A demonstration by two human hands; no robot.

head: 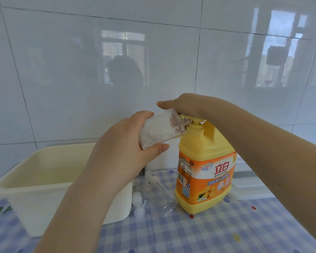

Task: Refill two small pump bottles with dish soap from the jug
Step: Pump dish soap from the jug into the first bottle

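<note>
The yellow soap jug (204,168) stands on the checked cloth (226,232). The right hand (186,105) presses flat on its pump, fingers straight. The left hand (124,145) grips a clear small bottle (162,129), tilted, mouth against the jug's spout. A second clear bottle (158,196) lies just left of the jug's base.

Tilted clear bottle (161,130) at yellow jug (204,172)

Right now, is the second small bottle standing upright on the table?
No, the second bottle lies on its side on the checked cloth, beside the jug.
</note>
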